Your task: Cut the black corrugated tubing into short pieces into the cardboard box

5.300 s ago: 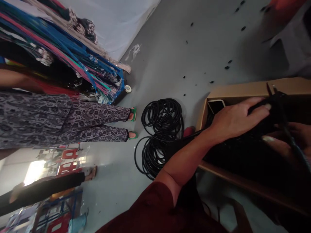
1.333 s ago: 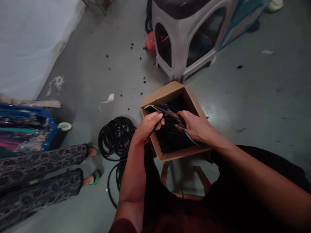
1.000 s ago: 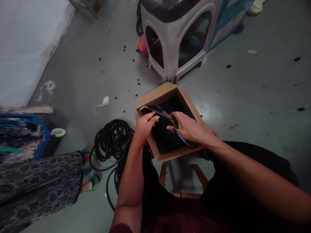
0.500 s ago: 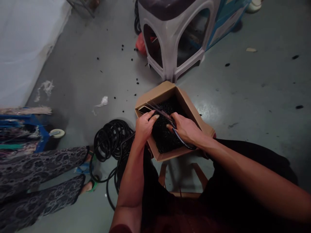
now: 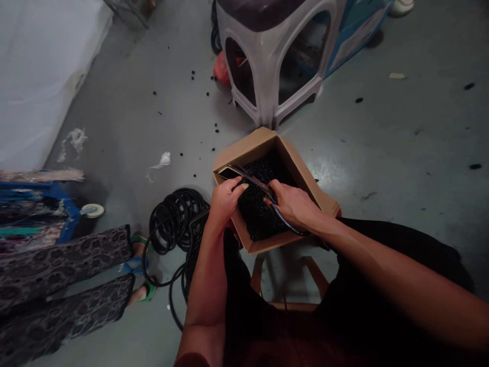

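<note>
A cardboard box stands between my knees, with many small black pieces heaped inside. Over it, my right hand grips a pair of scissors, the blades pointing left towards my other hand. One dark handle loop shows below the right fingers. My left hand, at the box's left side, is closed in a pinch; a dark bit between thumb and finger looks like black tubing, mostly hidden. A coil of black tubing lies left of that forearm, and a strand runs behind it.
Beyond the box stands a pale plastic stool, beside a blue carton. At left are another person's patterned trouser legs and a blue wheeled rack. Black bits and plastic scraps lie on the floor.
The scissor blades have come closer together and swung slightly downward near my left fingertips. My left hand has shifted a little left. The other person's feet have moved slightly.
</note>
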`<state>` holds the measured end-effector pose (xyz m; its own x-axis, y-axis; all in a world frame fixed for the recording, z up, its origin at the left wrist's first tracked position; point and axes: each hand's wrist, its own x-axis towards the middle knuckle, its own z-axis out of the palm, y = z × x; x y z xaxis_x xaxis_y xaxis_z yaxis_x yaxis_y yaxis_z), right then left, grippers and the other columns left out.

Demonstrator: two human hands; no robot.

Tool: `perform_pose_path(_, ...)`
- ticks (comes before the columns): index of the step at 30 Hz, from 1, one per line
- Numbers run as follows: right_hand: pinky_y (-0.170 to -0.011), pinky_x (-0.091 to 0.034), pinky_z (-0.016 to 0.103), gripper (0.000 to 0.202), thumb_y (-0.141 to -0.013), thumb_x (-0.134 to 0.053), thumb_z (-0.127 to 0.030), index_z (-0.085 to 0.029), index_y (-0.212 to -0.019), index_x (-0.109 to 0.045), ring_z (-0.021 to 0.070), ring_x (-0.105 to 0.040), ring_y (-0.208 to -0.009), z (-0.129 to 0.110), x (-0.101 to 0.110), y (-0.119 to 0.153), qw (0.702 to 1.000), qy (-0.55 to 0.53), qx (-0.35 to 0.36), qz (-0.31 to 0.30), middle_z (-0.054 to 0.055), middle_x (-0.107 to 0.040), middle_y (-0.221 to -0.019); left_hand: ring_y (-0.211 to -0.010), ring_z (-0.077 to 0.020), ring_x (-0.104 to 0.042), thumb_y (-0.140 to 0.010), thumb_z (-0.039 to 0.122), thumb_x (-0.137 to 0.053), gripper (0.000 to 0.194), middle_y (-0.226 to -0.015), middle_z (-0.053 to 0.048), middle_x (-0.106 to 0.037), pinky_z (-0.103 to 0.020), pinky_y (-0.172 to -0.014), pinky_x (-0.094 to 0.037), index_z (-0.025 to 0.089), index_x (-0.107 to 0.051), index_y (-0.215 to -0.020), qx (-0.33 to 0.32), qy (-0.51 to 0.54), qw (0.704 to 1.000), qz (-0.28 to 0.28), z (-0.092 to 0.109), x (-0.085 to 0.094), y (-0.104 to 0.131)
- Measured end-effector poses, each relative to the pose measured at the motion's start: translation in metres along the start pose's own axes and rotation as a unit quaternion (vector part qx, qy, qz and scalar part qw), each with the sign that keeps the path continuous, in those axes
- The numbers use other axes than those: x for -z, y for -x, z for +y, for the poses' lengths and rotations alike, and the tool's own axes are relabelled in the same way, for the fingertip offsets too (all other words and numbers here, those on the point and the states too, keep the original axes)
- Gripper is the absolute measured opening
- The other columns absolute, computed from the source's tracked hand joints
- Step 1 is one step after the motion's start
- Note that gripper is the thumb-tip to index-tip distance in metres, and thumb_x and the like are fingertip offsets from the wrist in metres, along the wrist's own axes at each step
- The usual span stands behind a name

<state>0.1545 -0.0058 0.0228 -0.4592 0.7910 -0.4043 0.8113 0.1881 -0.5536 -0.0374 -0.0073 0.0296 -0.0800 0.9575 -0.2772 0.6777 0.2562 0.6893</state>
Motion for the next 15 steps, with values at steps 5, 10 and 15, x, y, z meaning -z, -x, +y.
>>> perform_pose_path(5, -0.057, -0.028, 0.029, 0.023, -0.093, -0.038, -0.037, -0.02, -0.104, -0.05, 0.0252, -0.063, -0.076, 0.003, -0.003, -0.001, 1.0, 0.007, -0.001, -0.012, 0.013, -0.069, -0.095, -0.109, -0.0241, -0.062, -0.084, 0.028, -0.059, 0.029, -0.116, -0.008, -0.07, -0.039, -0.1, -0.042, 0.018, -0.071, -0.108, -0.018, -0.013, 0.999, -0.023, -0.004, 0.005, 0.0)
perform_pose_path(10, -0.056, -0.03, 0.028, 0.026, -0.09, -0.04, -0.036, -0.021, -0.108, -0.052, 0.0235, -0.062, -0.071, 0.008, -0.008, -0.004, 1.0, -0.022, -0.008, -0.016, 0.009, -0.069, -0.085, -0.105, -0.022, -0.062, -0.083, 0.03, -0.059, 0.028, -0.112, -0.007, -0.071, -0.035, -0.099, -0.042, 0.018, -0.072, -0.105, -0.03, 0.031, 0.997, -0.062, -0.004, 0.007, 0.002)
perform_pose_path(15, -0.056, -0.033, 0.026, 0.026, -0.085, -0.047, -0.037, -0.023, -0.106, -0.053, 0.0199, -0.059, -0.065, 0.008, -0.004, -0.008, 0.989, -0.142, -0.031, -0.001, 0.003, -0.064, -0.074, -0.075, -0.0124, -0.061, -0.084, 0.036, -0.06, 0.034, -0.092, -0.006, -0.072, -0.025, -0.077, -0.048, 0.014, -0.069, -0.108, 0.032, 0.206, 0.971, -0.114, 0.011, 0.008, 0.008)
